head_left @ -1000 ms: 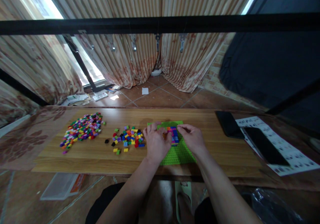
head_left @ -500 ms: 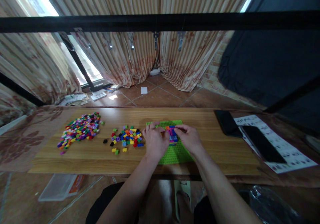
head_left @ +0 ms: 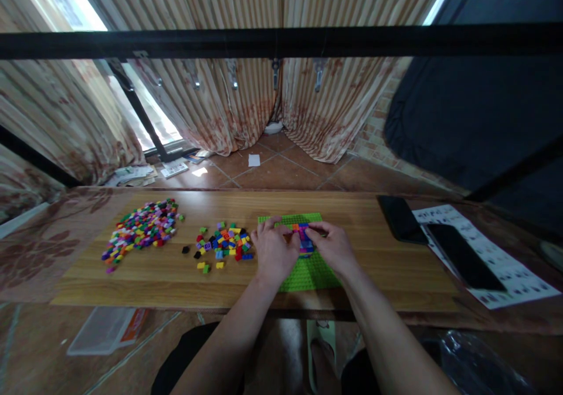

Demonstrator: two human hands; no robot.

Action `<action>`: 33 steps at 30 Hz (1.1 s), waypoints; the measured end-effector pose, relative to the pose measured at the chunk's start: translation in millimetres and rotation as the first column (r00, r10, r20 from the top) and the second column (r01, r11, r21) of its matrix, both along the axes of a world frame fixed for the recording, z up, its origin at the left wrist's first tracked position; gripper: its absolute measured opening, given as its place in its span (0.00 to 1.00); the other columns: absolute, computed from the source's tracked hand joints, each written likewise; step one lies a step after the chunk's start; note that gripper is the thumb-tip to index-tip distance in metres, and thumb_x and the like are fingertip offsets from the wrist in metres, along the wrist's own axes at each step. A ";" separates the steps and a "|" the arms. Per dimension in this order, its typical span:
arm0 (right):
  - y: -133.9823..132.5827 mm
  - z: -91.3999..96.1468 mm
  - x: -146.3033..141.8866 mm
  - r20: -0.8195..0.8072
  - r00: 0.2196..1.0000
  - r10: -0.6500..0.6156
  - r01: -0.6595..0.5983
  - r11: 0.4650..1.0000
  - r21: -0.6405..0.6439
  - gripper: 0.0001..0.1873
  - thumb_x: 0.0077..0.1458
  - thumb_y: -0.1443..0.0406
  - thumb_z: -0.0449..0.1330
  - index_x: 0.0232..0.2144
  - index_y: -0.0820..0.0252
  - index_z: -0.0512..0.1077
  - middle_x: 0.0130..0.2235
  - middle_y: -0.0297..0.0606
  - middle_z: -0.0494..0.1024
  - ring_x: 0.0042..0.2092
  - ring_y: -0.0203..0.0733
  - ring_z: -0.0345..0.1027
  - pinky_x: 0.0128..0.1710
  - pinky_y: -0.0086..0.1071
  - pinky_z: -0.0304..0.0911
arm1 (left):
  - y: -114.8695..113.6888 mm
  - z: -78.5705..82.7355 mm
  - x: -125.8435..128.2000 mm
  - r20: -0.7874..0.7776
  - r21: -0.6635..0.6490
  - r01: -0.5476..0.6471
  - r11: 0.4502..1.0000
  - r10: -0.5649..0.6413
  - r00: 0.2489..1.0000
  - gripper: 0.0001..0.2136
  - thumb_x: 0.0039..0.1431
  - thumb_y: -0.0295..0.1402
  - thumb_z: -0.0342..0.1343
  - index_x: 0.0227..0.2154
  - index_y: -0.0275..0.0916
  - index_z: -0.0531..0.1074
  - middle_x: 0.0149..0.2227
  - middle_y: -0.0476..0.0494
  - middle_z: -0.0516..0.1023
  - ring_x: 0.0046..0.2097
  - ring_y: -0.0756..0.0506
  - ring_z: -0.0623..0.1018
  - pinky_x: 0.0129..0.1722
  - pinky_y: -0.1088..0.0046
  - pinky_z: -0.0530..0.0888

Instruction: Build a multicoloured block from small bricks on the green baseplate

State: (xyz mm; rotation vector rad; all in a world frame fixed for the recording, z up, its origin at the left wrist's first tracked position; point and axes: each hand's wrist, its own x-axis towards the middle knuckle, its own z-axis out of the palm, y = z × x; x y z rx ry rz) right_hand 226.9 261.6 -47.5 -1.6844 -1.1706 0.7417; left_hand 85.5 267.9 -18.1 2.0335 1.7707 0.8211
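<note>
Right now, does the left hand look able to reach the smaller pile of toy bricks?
Probably yes: the left hand is just beside the smaller pile of toy bricks, and nothing visible stands between them.

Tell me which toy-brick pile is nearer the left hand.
The smaller, looser pile, just left of the left hand; the larger, denser pile lies farther left.

On the desk (head_left: 396, 277), left to right — a heap of bricks (head_left: 143, 225), a smaller scatter (head_left: 226, 237), then a baseplate (head_left: 312, 276) with a brick build (head_left: 305, 244) on it. Further right, a phone (head_left: 401, 219); beside it, a sheet (head_left: 516, 276) under a second phone (head_left: 466, 257).
</note>
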 end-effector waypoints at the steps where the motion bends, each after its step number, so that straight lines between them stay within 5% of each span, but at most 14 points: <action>1: -0.3 0.3 -0.2 0.008 1.000 -0.002 0.002 1.000 0.003 0.15 0.46 0.58 0.61 0.34 0.60 0.79 0.34 0.43 0.82 0.35 0.45 0.75 0.38 0.39 0.68 | 0.0 0.2 -0.1 0.007 -0.002 -0.002 1.000 0.002 1.000 0.07 0.54 0.36 0.57 0.28 0.42 0.79 0.51 0.42 0.75 0.51 0.38 0.71 0.50 0.55 0.65; 9: 1.4 -2.1 0.1 0.026 1.000 0.002 -0.002 1.000 0.000 0.14 0.46 0.60 0.62 0.34 0.60 0.78 0.35 0.42 0.82 0.36 0.45 0.75 0.41 0.40 0.68 | -0.5 -3.1 1.6 0.098 -0.050 -0.011 0.999 0.016 0.995 0.08 0.55 0.36 0.57 0.27 0.41 0.79 0.49 0.41 0.76 0.51 0.40 0.72 0.52 0.57 0.66; 26: -0.8 2.3 -3.9 -0.008 1.000 0.013 -0.013 1.000 -0.002 0.16 0.47 0.56 0.62 0.35 0.60 0.78 0.36 0.43 0.82 0.37 0.45 0.75 0.40 0.39 0.68 | -5.0 -9.1 2.4 -0.006 0.044 0.050 0.998 -0.049 0.999 0.07 0.57 0.31 0.53 0.31 0.41 0.76 0.52 0.42 0.73 0.53 0.39 0.70 0.50 0.56 0.65; 33: -2.2 0.6 -7.8 0.122 0.992 0.014 -0.010 0.999 -0.031 0.16 0.46 0.57 0.63 0.37 0.60 0.78 0.37 0.43 0.82 0.39 0.47 0.75 0.42 0.40 0.67 | -9.5 -6.7 -1.6 0.017 0.054 0.093 0.994 -0.094 0.995 0.05 0.54 0.31 0.56 0.34 0.42 0.75 0.52 0.43 0.72 0.53 0.39 0.69 0.52 0.55 0.64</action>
